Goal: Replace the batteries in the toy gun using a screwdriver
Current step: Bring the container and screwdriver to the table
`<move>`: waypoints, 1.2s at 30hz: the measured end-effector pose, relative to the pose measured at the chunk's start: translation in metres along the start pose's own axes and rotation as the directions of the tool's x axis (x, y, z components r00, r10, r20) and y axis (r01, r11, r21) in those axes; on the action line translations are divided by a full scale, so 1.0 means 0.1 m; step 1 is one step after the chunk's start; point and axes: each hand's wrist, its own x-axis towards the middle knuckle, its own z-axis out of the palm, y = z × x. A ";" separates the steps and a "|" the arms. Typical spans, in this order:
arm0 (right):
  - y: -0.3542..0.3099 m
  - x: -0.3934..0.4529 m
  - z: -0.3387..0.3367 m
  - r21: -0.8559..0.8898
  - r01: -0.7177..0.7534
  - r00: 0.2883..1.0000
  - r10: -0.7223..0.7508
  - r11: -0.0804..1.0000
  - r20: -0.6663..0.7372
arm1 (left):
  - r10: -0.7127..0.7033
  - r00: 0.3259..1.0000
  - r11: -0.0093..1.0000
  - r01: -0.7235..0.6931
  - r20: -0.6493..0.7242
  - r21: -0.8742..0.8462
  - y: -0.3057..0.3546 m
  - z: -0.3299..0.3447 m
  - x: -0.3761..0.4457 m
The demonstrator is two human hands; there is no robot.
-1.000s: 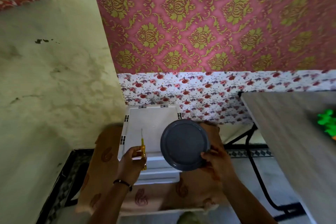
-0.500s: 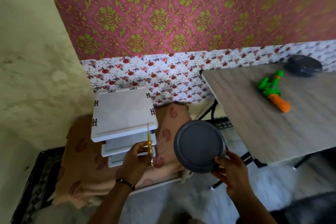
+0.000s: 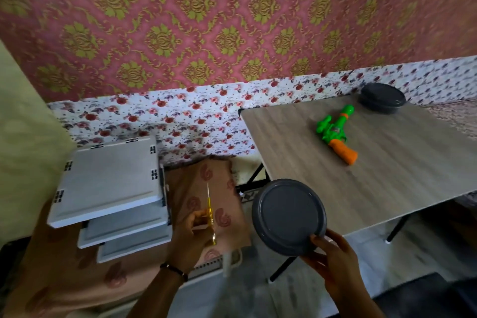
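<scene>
tools in hand, toy gun not yet touched

this looks like the fetching stage: the left hand point(image 3: 189, 235) is clenched around a yellow-handled screwdriver point(image 3: 209, 212), shaft pointing up, and the right hand point(image 3: 333, 250) grips the lower edge of a round dark grey lid point(image 3: 289, 217), held tilted in the air just off the near corner of the desk point(image 3: 387, 170). the toy gun point(image 3: 335, 134), green with an orange grip, lies flat on the desk well apart from both hands, its battery cover apparently unopened, though that side is too small to read.

next, by my judgement, the lid must be set down on the desk to free the right hand, which can then steady the toy gun while the screwdriver finds the cover screw.

a dark grey container point(image 3: 382, 98) sits at the far edge of the desk, beyond the toy gun. to the left, stacked white trays point(image 3: 108, 188) rest on a patterned cloth point(image 3: 214, 188). nothing lies between the hands and the toy gun; no batteries are visible.
</scene>
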 end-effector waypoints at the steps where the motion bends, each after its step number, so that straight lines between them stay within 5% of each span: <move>1: -0.08 0.07 -0.08 -0.006 -0.001 1.000 0.001 1.000 0.007 | -0.007 1.000 1.000 0.008 0.010 -0.024 0.02 0.14 0.02; 8: -0.69 0.66 -0.58 0.002 -0.010 0.998 0.010 1.000 0.054 | -0.037 0.999 0.998 0.038 0.015 -0.058 0.19 1.10 0.20; 18: -1.02 1.24 -0.54 0.067 -0.066 0.996 0.062 0.996 0.061 | 0.032 0.999 0.995 -0.030 -0.018 0.100 0.37 1.51 0.68; 26: -1.28 1.52 -0.42 0.047 -0.066 0.996 0.063 0.997 0.063 | -0.031 1.000 0.995 0.031 -0.002 -0.094 0.64 1.74 1.10; 36: -1.76 2.09 -0.60 -0.013 -0.039 0.995 0.040 0.999 0.088 | -0.061 0.998 0.991 0.060 0.003 -0.118 0.81 2.48 1.60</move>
